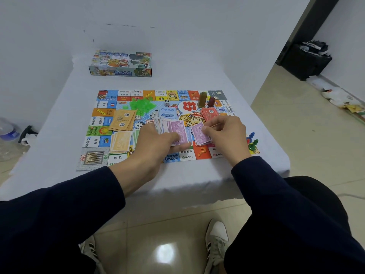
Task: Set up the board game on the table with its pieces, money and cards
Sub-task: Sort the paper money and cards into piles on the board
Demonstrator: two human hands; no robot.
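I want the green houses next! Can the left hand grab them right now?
Probably not yet. The left hand is gripping a fan of purple money. The green houses lie uncovered just beyond it, so once the money is put down the way looks free.

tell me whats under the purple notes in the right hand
The right hand pinches purple notes over the game board; an orange question-mark square shows below. Squares directly beneath are covered.

White walls (177, 20), glossy beige tiled floor (286, 119), white-covered table (187, 76).

one board (94, 144), one box (120, 64), two hands (158, 143)
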